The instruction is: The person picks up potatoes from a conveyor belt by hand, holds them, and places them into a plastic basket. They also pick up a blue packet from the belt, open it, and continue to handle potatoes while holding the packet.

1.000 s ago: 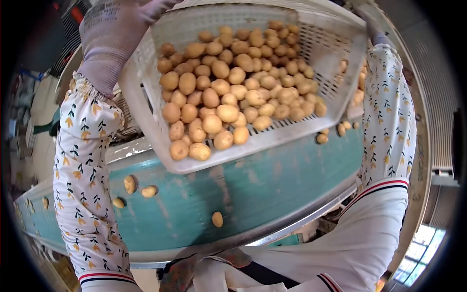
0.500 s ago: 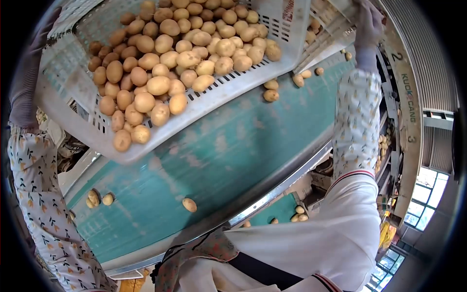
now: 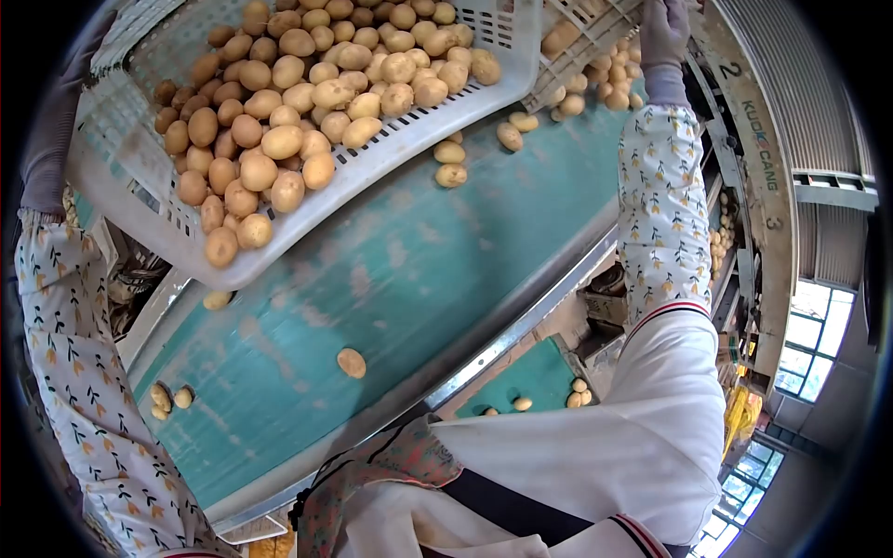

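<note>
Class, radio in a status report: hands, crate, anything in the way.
Left hand grips tilted crate. Right hand raised, grip unclear. Potatoes heaped in crate; loose potatoes on belt beneath.

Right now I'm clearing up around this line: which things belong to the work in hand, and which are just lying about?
In hand: white crate, tilted over the teal belt; the potatoes in it; left hand at its end; right hand up by a second crate.
Lying about: lone potato on the belt; stray potatoes on the lower green surface.

Teal conveyor belt [image 3: 419, 270] carries loose potatoes [image 3: 351, 362]: one mid-belt, few lower left, cluster upper right.
</note>
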Tool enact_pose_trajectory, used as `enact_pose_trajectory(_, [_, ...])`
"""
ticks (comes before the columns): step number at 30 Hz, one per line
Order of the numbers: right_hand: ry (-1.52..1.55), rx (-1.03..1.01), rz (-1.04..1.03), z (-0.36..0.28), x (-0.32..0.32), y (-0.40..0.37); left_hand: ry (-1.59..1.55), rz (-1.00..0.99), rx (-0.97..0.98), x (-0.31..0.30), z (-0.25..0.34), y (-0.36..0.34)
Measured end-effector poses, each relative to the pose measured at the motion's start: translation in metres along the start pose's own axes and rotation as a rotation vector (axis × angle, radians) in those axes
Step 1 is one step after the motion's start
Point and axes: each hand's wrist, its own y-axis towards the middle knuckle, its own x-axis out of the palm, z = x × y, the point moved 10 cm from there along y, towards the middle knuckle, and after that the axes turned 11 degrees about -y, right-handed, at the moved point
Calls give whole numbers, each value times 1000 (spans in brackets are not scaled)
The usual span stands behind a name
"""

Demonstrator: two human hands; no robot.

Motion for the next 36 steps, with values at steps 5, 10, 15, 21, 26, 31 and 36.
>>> enact_pose_trajectory(5, [-340, -490, -40, -4, 44, 31, -133, 131, 206, 46, -63, 18])
enact_pose_trajectory(10, [-547, -562, -241, -8, 92, 0, -186, -59, 45, 66, -75, 24])
enact_pose_trajectory(15, [37, 92, -268, -93, 37, -25, -247, 6, -26, 5, -17, -32])
enact_pose_trajectory(21, [-27, -303, -159, -247, 51, 13, -877, 139, 157, -12, -4, -69])
enact_pose_trajectory(26, [-146, -151, -22, -239, 104, 1, -835, 178, 275, -44, 31, -85])
enact_pose_trajectory(31, [-223, -46, -21, -248, 59, -35, -632, 235, 310, -96, 65, -128])
enact_pose_trajectory(36, [-99, -177, 224, -250, 13, -74, -552, 211, 374, -113, 94, -182])
